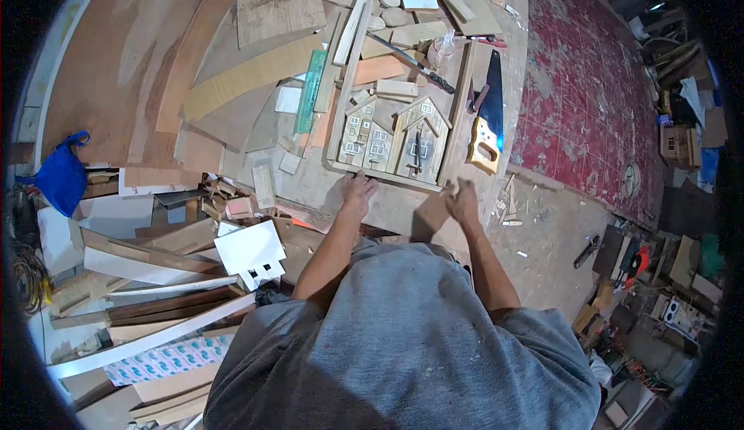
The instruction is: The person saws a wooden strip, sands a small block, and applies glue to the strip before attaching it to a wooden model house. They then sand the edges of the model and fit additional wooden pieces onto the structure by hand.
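Note:
A tall wooden frame (395, 180) lies on the workbench. Inside its lower end stand small wooden house shapes: one cluster (366, 137) with several white windows at the left, and a gabled house (422, 139) at the right. A dark, thin tool (418, 153) rests over the gabled house. My left hand (359, 195) is at the frame's lower left edge, fingertips against the bottom strip, fingers apart. Just below the lower right corner is my right hand (463, 201), its fingers slightly bent and apart, with nothing visible in them.
A handsaw (487, 132) lies right of the frame. A green ruler (311, 93), wood strips and a square board (280, 5) are at the left. Another long-handled tool (411, 62) crosses the frame's upper part. Offcuts (167, 306) pile up below left; a red surface (585, 89) lies right.

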The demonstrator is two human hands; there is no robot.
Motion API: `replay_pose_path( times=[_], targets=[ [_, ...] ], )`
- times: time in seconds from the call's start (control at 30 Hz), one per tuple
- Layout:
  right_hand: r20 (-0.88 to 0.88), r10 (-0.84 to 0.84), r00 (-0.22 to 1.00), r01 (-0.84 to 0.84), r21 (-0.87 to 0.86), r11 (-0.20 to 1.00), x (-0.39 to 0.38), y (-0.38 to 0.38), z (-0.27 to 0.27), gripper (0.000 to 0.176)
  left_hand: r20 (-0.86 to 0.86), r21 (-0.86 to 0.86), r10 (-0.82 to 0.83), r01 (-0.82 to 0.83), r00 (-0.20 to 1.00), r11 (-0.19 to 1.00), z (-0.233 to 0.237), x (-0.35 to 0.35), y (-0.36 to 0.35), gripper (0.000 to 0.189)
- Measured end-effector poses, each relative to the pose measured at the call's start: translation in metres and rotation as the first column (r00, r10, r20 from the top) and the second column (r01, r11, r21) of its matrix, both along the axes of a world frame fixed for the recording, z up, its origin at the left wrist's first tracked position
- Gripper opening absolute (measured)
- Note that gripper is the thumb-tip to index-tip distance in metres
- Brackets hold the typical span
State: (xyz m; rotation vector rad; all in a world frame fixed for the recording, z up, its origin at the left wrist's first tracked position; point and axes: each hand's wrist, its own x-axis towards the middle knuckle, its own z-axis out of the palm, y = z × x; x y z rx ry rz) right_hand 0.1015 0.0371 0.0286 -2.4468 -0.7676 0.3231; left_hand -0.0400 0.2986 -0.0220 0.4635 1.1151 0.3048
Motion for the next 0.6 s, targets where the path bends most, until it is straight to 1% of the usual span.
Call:
replay_pose_path(
  times=[0.03,0.07,0.13,0.2,0.27,0.3,0.33,0.37,0.43,0.47,0.53,0.57,0.6],
  targets=[
    [0.064,-0.050,0.997,0.047,0.039,0.998,0.016,0.003,0.007,0.047,0.031,-0.003,0.000,0.000,1.000,1.000,-0.012,-0.004,-0.001,0.061],
    [0.129,-0.104,0.986,0.093,0.084,0.992,0.035,0.009,0.012,0.045,0.026,-0.011,0.001,-0.001,1.000,1.000,-0.007,-0.004,-0.004,0.061],
    [0.099,-0.066,0.993,0.065,0.012,0.998,0.078,0.026,0.016,0.041,-0.019,-0.009,0.073,-0.073,0.997,0.997,0.013,0.000,-0.007,0.062],
    [0.034,-0.044,0.998,0.038,0.151,0.988,0.113,0.050,0.019,0.039,-0.041,-0.011,0.063,-0.063,0.997,0.998,0.014,0.003,-0.007,0.062],
    [0.051,0.090,0.995,-0.095,0.100,0.990,0.144,0.077,0.027,0.043,-0.064,-0.003,0.106,-0.107,0.992,0.994,0.016,0.003,-0.008,0.062],
    [0.027,0.102,0.994,-0.104,0.059,0.993,0.155,0.091,0.029,0.042,-0.063,-0.006,0.103,-0.104,0.993,0.995,0.019,0.003,-0.008,0.062],
    [0.004,0.113,0.994,-0.113,0.018,0.993,0.162,0.104,0.029,0.042,-0.057,-0.012,0.080,-0.081,0.995,0.997,0.022,0.003,-0.006,0.069],
    [0.004,0.112,0.994,-0.112,0.016,0.994,0.168,0.114,0.028,0.042,-0.051,-0.018,0.058,-0.059,0.997,0.998,0.025,0.005,-0.006,0.076],
    [0.075,0.241,0.968,-0.232,-0.117,0.966,0.177,0.131,0.024,0.058,-0.061,-0.027,0.082,-0.084,0.995,0.996,0.028,0.008,-0.007,0.074],
    [0.072,0.243,0.967,-0.233,-0.121,0.965,0.183,0.137,0.015,0.058,-0.072,-0.034,0.108,-0.111,0.992,0.993,0.029,0.009,-0.008,0.072],
    [0.055,0.343,0.938,-0.329,-0.175,0.928,0.190,0.146,-0.006,0.058,-0.081,-0.035,0.115,-0.118,0.990,0.992,0.029,0.010,-0.007,0.069],
    [0.052,0.346,0.937,-0.332,-0.179,0.926,0.188,0.149,-0.002,0.058,-0.090,-0.032,0.119,-0.122,0.989,0.992,0.030,0.010,-0.007,0.067],
    [0.049,0.340,0.939,-0.321,-0.224,0.920,0.185,0.151,0.002,0.057,-0.093,-0.035,0.122,-0.126,0.988,0.991,0.030,0.010,-0.007,0.067]
  ],
)
